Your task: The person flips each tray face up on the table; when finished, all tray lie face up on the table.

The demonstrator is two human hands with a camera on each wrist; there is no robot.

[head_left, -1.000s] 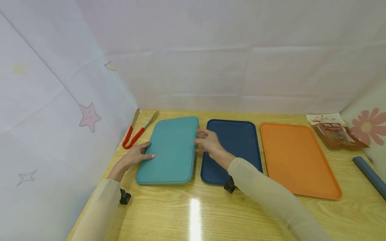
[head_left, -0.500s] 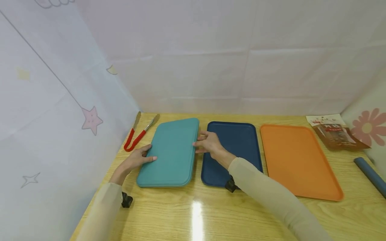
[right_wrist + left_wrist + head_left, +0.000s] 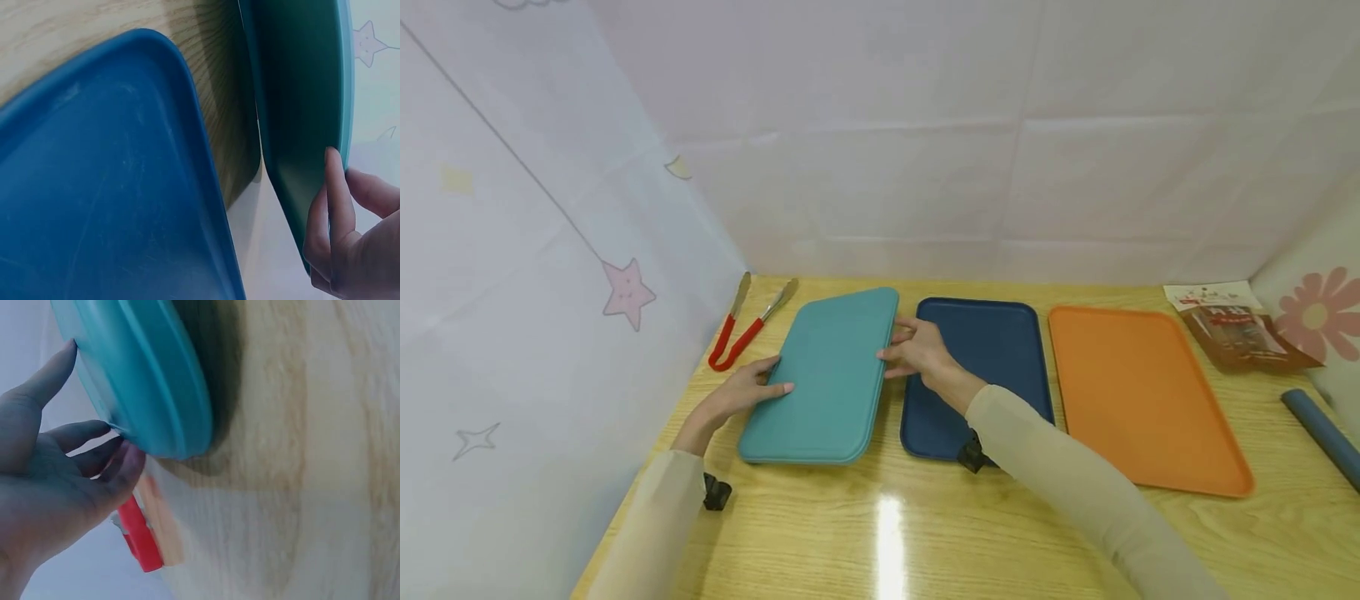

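A teal tray (image 3: 823, 379) lies face down at the left, tilted with its right side raised from the wooden table. My right hand (image 3: 917, 354) grips that raised edge. In the right wrist view its fingers (image 3: 337, 206) reach onto the hollow underside and the thumb stays on the outside. At the opposite edge my left hand (image 3: 737, 393) holds the tray, thumb on the upper face and fingers at the rim. The left wrist view shows the stepped side wall of the tray (image 3: 156, 381) close over the table. A navy tray (image 3: 981, 358) lies under my right forearm, partly hidden.
Red-handled tongs (image 3: 741, 337) lie spread behind my left hand. An orange tray (image 3: 1138, 392) is to the right of the navy one. Farther right are a brown food packet (image 3: 1236, 333) and a grey-blue roll (image 3: 1322, 437). Cloth walls (image 3: 880, 167) border the table.
The right side of the teal tray has risen with my right hand, so it tilts more steeply. My left hand stays at the left edge.
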